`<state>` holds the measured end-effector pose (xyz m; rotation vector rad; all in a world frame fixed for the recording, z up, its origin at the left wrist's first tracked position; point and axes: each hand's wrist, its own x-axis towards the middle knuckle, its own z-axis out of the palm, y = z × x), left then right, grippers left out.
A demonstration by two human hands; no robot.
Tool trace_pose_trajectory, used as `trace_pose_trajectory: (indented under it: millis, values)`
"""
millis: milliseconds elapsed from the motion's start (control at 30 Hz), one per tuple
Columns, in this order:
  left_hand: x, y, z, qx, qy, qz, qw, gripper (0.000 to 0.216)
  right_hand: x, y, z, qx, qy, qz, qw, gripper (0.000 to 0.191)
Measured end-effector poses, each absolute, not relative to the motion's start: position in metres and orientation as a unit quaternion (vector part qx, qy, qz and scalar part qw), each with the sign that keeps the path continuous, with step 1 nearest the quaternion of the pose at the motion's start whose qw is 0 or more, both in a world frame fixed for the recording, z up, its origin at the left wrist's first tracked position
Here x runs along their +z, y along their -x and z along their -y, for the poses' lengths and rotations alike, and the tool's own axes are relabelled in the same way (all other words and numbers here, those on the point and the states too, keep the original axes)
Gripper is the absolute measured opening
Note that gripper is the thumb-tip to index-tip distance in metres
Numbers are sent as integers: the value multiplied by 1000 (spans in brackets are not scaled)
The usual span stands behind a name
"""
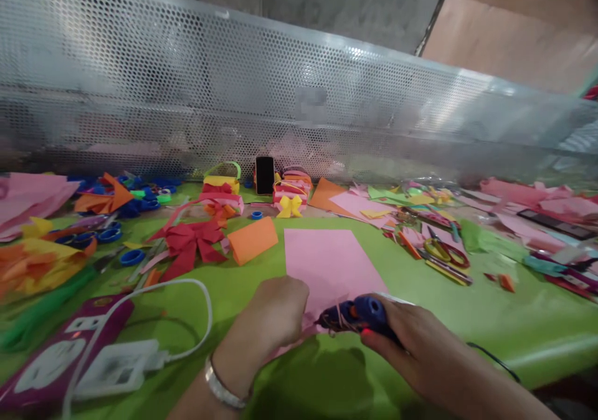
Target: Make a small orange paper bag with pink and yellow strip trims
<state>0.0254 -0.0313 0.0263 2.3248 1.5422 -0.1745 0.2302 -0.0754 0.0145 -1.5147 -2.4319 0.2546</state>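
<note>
My right hand (pixel 415 345) is wrapped round a blue glue gun (pixel 357 314), its nozzle pointing left toward the near edge of a pink paper sheet (pixel 327 264) that lies flat on the green table cover (pixel 420 295). My left hand (pixel 275 314), with a silver bangle at the wrist, is closed in a pinch on the sheet's near-left corner, right beside the nozzle. What the fingertips press is hidden under the hand.
A purple power strip (pixel 56 354) with a white adapter and cable lies at the near left. A red paper bow (pixel 191 242), a folded orange paper piece (pixel 252 240), a standing phone (pixel 265 174), small paper baskets, scissors (pixel 443 252) and paper scraps lie around. A perforated metal panel (pixel 233 83) backs the table.
</note>
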Motion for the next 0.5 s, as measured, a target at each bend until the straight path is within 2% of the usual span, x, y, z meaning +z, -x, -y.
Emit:
trace_pose_trajectory:
  millis: [200,333,500]
  values:
    - [24,-22,52,-3,-798,-577,175,15,16,-243,67,78,543,828,115,21]
    - [11,-5,78,34,-755,-627,187,26,18,-257,59,74,548,824,121,22]
    - [-11,14,104,172,-714,-646,210,32,24,-262,56,85,552,823,104,27]
